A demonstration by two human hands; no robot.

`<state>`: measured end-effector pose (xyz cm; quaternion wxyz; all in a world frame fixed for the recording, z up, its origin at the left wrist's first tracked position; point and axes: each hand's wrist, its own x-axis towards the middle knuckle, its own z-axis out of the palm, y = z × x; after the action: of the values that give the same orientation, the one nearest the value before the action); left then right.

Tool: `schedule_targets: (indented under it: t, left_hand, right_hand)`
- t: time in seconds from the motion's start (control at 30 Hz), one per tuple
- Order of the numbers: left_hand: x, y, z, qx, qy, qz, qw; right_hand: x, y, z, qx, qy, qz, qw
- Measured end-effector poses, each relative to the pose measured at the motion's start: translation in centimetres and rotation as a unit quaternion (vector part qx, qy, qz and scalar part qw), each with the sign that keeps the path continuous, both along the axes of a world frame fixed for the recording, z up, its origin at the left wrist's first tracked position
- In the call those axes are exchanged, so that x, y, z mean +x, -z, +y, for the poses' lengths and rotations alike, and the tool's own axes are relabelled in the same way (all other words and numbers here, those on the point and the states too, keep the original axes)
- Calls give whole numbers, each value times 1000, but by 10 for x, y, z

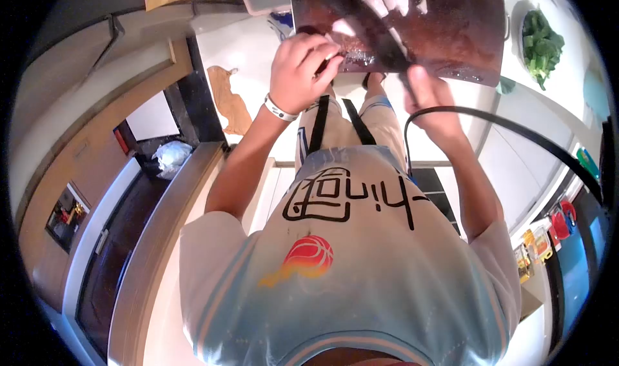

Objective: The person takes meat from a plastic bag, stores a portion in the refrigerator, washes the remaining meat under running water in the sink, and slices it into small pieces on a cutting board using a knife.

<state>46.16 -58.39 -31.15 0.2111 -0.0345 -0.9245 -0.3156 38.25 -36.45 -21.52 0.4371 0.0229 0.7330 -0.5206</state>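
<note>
A kitchen knife (377,37) with a dark, blurred blade lies slanted across the dark brown cutting board (464,24). My right hand (435,105) is closed round its handle at the board's near edge. My left hand (303,69), with a white wristband, is at the board's near left corner, fingers curled inward. By its fingertips is a white piece (343,27); what the fingers hold, if anything, is hidden. Beyond the blade several cut white chunks (387,1) lie scattered. The board looks wet near its front edge.
Green leafy vegetables (541,47) sit to the right of the board. A black cable (509,124) arcs past my right wrist. On the floor at left is a brown shape (229,101), perhaps an animal. A white plastic bag (173,156) lies further left.
</note>
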Motion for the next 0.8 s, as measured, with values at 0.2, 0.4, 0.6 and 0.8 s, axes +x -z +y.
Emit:
schedule_targets:
  t: [0.2,0.4,0.6,0.8]
  left_hand:
    - [-2,-7,-2,16,-11,-21,1000]
    - [-32,-11,-13,55,11,-96,994]
    - [-51,-7,-15,106,64,-176,977]
    - [-40,-12,-10,152,-61,-240,957]
  right_hand:
    - [5,3,14,50,-45,86,994]
    - [9,3,8,25,3,32,999]
    - [14,6,10,51,10,86,995]
    - [11,7,15,42,23,43,998]
